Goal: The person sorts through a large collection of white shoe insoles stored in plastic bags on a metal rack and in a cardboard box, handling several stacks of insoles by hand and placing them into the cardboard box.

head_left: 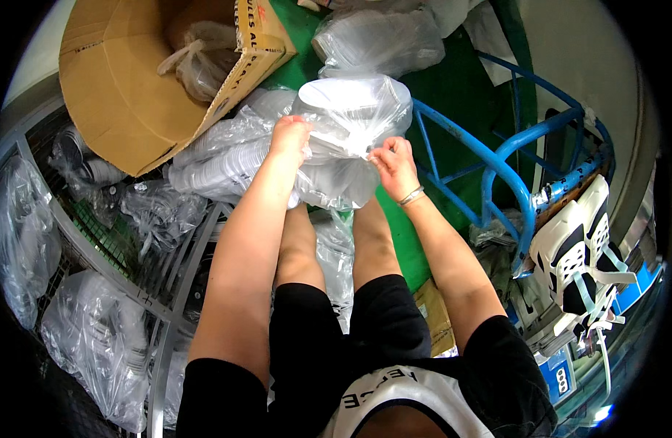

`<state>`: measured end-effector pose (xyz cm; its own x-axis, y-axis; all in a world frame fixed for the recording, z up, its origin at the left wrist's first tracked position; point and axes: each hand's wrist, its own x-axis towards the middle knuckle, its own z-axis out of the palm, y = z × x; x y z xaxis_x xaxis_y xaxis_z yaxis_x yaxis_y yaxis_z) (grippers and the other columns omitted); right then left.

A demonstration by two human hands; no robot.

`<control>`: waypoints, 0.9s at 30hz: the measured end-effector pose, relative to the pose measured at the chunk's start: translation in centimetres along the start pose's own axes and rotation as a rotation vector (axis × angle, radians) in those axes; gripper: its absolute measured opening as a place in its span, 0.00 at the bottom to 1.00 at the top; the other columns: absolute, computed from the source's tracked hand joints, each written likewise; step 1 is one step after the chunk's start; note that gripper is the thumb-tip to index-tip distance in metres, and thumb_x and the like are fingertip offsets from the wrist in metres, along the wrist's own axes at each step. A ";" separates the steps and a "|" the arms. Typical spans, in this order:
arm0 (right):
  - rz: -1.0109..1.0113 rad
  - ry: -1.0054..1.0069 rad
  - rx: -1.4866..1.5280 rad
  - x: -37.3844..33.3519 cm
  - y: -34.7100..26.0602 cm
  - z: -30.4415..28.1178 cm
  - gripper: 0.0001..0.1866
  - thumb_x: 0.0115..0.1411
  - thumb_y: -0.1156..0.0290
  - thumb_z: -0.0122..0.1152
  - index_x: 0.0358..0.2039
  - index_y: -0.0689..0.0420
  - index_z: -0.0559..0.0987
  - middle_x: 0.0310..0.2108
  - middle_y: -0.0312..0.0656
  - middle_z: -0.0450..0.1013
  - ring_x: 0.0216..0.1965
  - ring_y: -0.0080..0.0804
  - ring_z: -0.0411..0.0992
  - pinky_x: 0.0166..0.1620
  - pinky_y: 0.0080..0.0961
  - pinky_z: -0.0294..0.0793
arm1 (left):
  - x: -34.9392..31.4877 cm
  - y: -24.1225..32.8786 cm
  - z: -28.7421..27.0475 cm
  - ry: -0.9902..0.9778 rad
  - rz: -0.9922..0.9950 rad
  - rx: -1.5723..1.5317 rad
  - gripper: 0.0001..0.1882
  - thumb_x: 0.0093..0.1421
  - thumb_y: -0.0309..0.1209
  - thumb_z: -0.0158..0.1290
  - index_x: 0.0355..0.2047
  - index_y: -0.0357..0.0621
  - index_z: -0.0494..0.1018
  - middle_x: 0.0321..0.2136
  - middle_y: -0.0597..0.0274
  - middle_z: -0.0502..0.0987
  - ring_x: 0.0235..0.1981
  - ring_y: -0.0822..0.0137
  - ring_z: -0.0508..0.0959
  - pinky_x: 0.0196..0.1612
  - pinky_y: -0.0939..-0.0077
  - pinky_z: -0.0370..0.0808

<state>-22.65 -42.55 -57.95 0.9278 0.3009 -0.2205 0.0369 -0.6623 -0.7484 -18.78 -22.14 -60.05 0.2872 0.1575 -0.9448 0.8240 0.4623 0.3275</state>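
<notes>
In front of my knees is a clear plastic bag (pixel 329 182) with stacked clear plastic lids or containers inside, its neck gathered into a white knot-like bunch. My left hand (pixel 290 139) is closed, pinching the bag's film at the left of the bunch. On the other side my right hand (pixel 396 165) grips the film close to the gathered neck, thumb and fingers pressed together. A metal band circles my right wrist. Left of the bag, more bagged stacks of clear round containers (pixel 219 169) lie under my left forearm.
A large open cardboard box (pixel 121 95) holding a tied plastic bag (pixel 205 62) stands at the far left. Blue metal tubing (pixel 474 150) and white-and-black sports pads (pixel 577 244) are at right. Another bag (pixel 380 36) lies beyond on green flooring. Grey metal racks (pixel 106 263) hold bags at left.
</notes>
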 end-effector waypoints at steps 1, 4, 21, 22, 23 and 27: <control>-0.005 0.004 0.000 0.0 0.2 0.2 0.06 0.40 0.78 0.56 0.22 0.56 0.73 0.25 0.40 0.61 0.31 0.37 0.60 0.35 0.26 0.61 | 0.1 -0.4 -0.1 0.009 0.031 0.016 0.09 0.44 0.19 0.48 0.25 0.43 0.61 0.14 0.68 0.62 0.11 0.78 0.59 0.11 0.86 0.55; 0.055 0.017 -0.019 -0.2 0.6 0.4 0.06 0.40 0.73 0.57 0.22 0.55 0.72 0.28 0.42 0.63 0.34 0.40 0.61 0.38 0.29 0.62 | 0.6 -2.3 0.0 0.029 0.220 0.234 0.08 0.45 0.24 0.50 0.27 0.41 0.63 0.16 0.65 0.65 0.14 0.75 0.63 0.16 0.82 0.61; 0.738 -0.265 0.599 4.2 -10.9 -7.7 0.14 0.46 0.72 0.54 0.35 0.62 0.70 0.21 0.31 0.66 0.20 0.14 0.60 0.22 0.12 0.58 | -2.8 -10.9 -9.9 0.243 0.356 0.095 0.18 0.51 0.38 0.48 0.36 0.35 0.65 0.33 0.53 0.70 0.36 0.65 0.69 0.40 0.75 0.65; 0.735 -0.224 0.669 4.6 -14.7 -9.6 0.12 0.46 0.73 0.54 0.33 0.60 0.71 0.18 0.27 0.63 0.17 0.12 0.55 0.19 0.10 0.52 | -3.2 -11.5 -11.4 0.265 0.331 0.081 0.18 0.51 0.38 0.48 0.35 0.35 0.66 0.31 0.54 0.70 0.35 0.65 0.69 0.39 0.75 0.65; 0.599 -0.177 0.733 4.1 -16.0 -11.0 0.12 0.45 0.74 0.54 0.33 0.61 0.71 0.20 0.28 0.64 0.19 0.13 0.58 0.21 0.11 0.55 | -3.1 -12.0 -12.9 0.175 0.364 0.148 0.18 0.52 0.39 0.47 0.34 0.35 0.66 0.29 0.56 0.71 0.32 0.66 0.69 0.36 0.76 0.65; 0.293 0.048 0.871 4.8 -23.8 -15.5 0.18 0.44 0.72 0.54 0.38 0.63 0.68 0.27 0.34 0.67 0.24 0.19 0.64 0.27 0.13 0.62 | -4.9 -13.5 -15.2 0.164 0.405 -0.097 0.20 0.54 0.43 0.41 0.31 0.35 0.67 0.25 0.61 0.69 0.27 0.72 0.67 0.30 0.78 0.64</control>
<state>-13.29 -35.97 -31.57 0.8713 0.1607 -0.4638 -0.4764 0.0494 -0.8779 -38.72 -15.90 -59.85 0.4892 0.4753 -0.7312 0.6096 0.4132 0.6765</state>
